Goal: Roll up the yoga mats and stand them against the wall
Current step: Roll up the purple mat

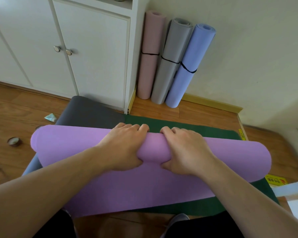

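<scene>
Both hands sit side by side on top of the purple mat, which lies partly rolled across the wooden floor. The left hand curls its fingers over the far side of the roll with the thumb tucked against the near side, and the right hand grips the same way just beside it, so each hand clasps the roll. The flat, unrolled part of the purple mat runs back toward the person's knees. Under it lies a dark green mat, flat on the floor, and a dark grey mat spreads out to the left, its far end reaching the white cabinet.

In the far corner of the floor, between the cabinet and the wall, three rolled mats stand upright and touching: a pink mat, a grey mat and a blue mat, each with a thin black band around its middle. A roll of tape lies on the floor near the left edge.
</scene>
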`<state>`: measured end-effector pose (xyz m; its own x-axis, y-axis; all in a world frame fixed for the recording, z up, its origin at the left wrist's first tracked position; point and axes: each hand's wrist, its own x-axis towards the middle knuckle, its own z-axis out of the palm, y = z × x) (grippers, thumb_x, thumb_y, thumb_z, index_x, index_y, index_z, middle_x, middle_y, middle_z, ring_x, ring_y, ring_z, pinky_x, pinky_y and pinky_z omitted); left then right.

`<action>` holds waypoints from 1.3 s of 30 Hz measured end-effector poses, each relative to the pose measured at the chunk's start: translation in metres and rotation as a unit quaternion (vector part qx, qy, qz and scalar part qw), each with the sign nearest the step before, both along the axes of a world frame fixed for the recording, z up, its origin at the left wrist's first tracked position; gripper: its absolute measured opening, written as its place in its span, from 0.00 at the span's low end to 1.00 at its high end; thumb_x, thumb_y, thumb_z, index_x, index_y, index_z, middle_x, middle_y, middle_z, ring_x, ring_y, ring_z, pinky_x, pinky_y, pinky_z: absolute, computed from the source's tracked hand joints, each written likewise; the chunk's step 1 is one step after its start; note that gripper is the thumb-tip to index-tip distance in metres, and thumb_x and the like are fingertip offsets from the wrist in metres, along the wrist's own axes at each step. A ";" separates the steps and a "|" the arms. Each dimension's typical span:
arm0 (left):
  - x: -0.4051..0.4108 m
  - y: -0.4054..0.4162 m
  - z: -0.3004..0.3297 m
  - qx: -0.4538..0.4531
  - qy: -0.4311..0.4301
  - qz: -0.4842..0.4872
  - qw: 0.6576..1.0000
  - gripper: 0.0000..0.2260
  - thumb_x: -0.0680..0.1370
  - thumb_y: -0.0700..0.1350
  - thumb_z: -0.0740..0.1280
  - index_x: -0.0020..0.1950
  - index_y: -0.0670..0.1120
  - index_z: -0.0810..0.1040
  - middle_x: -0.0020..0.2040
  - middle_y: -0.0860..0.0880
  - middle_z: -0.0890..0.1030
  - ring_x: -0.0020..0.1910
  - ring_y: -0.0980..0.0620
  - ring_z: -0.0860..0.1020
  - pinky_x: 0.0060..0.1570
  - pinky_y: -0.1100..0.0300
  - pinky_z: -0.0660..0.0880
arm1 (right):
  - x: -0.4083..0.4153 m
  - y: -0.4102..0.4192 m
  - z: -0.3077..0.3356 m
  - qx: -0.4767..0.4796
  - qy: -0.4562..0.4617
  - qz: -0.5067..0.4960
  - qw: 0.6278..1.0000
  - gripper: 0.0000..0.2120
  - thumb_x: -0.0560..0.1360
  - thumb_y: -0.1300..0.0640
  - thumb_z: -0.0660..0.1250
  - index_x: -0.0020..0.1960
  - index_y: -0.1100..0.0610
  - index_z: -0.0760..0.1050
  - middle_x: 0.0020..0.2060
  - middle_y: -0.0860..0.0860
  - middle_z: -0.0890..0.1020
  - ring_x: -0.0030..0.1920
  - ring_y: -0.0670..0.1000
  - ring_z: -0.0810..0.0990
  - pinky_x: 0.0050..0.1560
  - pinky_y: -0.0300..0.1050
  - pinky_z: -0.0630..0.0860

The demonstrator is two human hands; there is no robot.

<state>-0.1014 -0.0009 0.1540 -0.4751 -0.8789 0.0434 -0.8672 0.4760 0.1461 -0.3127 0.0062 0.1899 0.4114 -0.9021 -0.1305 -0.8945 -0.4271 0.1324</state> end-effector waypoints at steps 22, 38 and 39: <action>-0.007 0.005 0.002 -0.011 -0.068 0.009 0.998 0.47 0.61 0.70 0.77 0.73 0.52 0.64 0.63 0.51 0.70 0.61 0.47 0.72 0.64 0.52 0.72 | -0.005 -0.005 0.005 0.031 -0.023 -0.029 0.999 0.33 0.63 0.32 0.74 0.61 0.45 0.68 0.50 0.43 0.79 0.51 0.53 0.81 0.43 0.49 0.76; -0.011 0.008 0.003 -0.065 -0.088 -0.002 0.994 0.52 0.61 0.70 0.78 0.77 0.47 0.64 0.67 0.48 0.70 0.65 0.44 0.71 0.68 0.49 0.71 | -0.009 -0.004 0.007 0.042 -0.038 -0.054 0.997 0.39 0.62 0.30 0.76 0.66 0.43 0.67 0.56 0.42 0.80 0.55 0.53 0.81 0.46 0.50 0.74; -0.013 0.007 0.002 -0.065 -0.091 -0.004 0.994 0.50 0.61 0.69 0.79 0.76 0.47 0.65 0.66 0.49 0.71 0.64 0.45 0.72 0.67 0.49 0.72 | -0.009 -0.003 0.006 0.051 -0.037 -0.052 0.997 0.38 0.62 0.30 0.75 0.66 0.43 0.67 0.56 0.42 0.80 0.55 0.53 0.81 0.46 0.50 0.74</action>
<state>-0.1140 0.0060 0.1565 -0.4916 -0.8681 0.0685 -0.8703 0.4868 -0.0751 -0.3212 0.0029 0.1957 0.3277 -0.9241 -0.1965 -0.9406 -0.3387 0.0243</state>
